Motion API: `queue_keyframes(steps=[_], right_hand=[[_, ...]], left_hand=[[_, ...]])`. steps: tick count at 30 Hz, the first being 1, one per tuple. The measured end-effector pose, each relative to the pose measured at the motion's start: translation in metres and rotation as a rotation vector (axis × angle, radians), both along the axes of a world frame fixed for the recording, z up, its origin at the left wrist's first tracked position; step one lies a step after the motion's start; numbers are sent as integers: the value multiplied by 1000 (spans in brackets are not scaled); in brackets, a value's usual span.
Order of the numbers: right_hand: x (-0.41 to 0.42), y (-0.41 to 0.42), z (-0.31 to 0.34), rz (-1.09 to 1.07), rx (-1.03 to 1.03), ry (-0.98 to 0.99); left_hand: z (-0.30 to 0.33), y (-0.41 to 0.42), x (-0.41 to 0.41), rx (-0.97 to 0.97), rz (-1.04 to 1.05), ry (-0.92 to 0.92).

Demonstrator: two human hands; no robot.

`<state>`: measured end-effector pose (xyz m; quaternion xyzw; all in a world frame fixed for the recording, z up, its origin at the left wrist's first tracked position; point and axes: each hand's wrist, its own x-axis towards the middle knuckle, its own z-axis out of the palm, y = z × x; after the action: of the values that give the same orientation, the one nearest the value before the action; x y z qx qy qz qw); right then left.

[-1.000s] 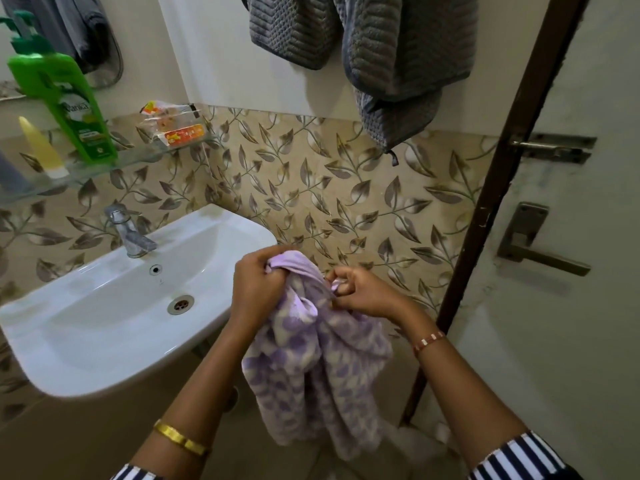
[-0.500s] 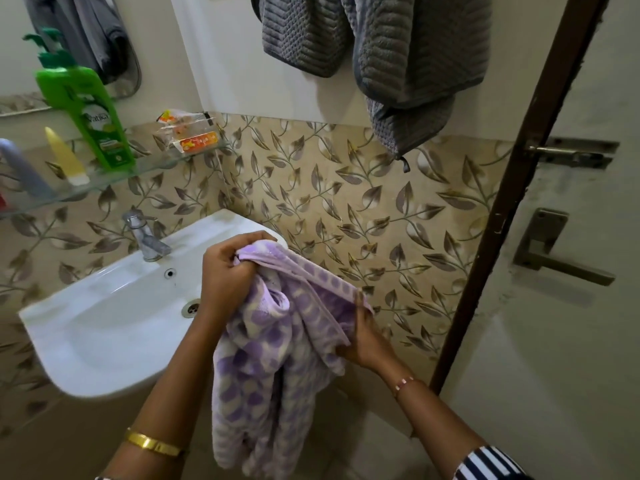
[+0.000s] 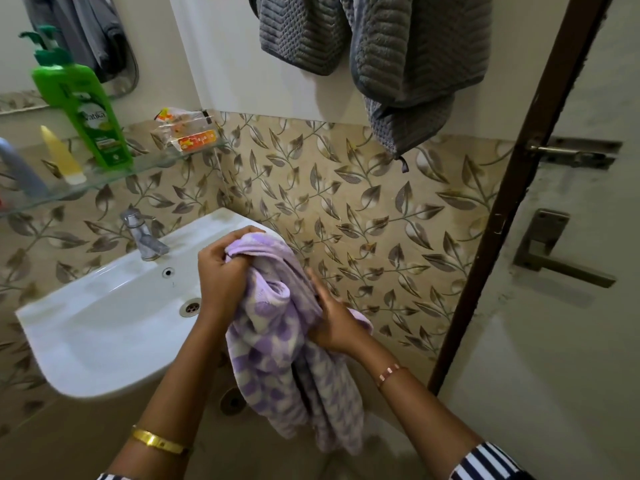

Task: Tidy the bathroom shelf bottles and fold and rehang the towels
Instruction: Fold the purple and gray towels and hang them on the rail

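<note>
- Right now the left hand (image 3: 225,271) is clenched around the top of a purple-and-white towel (image 3: 287,358), bunching its upper edge just in front of the right end of the white sink (image 3: 104,323).
- Lower down, the right hand (image 3: 332,323) grips the same towel at its middle, fingers pressed into the cloth from the side.
- Below both hands the towel hangs loose and crumpled toward the floor, right of the sink.
- Up on the wall, two grey towels (image 3: 408,50) hang side by side, well above the hands.
- Over the tap (image 3: 142,237), a glass shelf (image 3: 145,164) carries a tall green pump bottle (image 3: 83,109), a yellow tube (image 3: 62,155) just beside it, a grey tube (image 3: 20,171) farther left, and a small packet (image 3: 187,133) at the right end.
- To the right stands the door (image 3: 571,237), its handle (image 3: 554,258) well apart from the hands.
</note>
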<state>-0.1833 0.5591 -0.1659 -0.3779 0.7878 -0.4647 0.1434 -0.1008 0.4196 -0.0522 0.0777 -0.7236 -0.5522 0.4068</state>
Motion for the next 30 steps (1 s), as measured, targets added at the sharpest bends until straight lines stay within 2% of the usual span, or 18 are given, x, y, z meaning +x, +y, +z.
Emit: queue_keyframes(steps=[2,4,5,8,14,17,20,25,27,30], right_hand=[[-5,21,-22,-38,235,-30],[-10,47,-45,-192,363,-259],[-13,60,-55,-279,443,-300],[-35,85,-59,-419,655,-95],[-61,86,-19,-589,561,102],[-53,77,-3,-547,461,170],[-35,58,23,-450,377,223],[-8,27,75,-240,251,382],[-2,22,91,-172,248,448],[-2,25,101,-154,326,564]], left_hand=[[5,-3,0,47,30,51],[9,-6,0,80,71,81],[8,-8,0,95,101,88],[0,-16,-2,104,181,65],[-28,-16,-6,109,202,-62],[-32,-17,-13,-36,176,-359],[-35,-11,-18,-175,55,-644],[-58,34,-14,-442,-339,-708],[-65,42,-17,-484,-250,-668],[-64,38,-22,-399,-95,-636]])
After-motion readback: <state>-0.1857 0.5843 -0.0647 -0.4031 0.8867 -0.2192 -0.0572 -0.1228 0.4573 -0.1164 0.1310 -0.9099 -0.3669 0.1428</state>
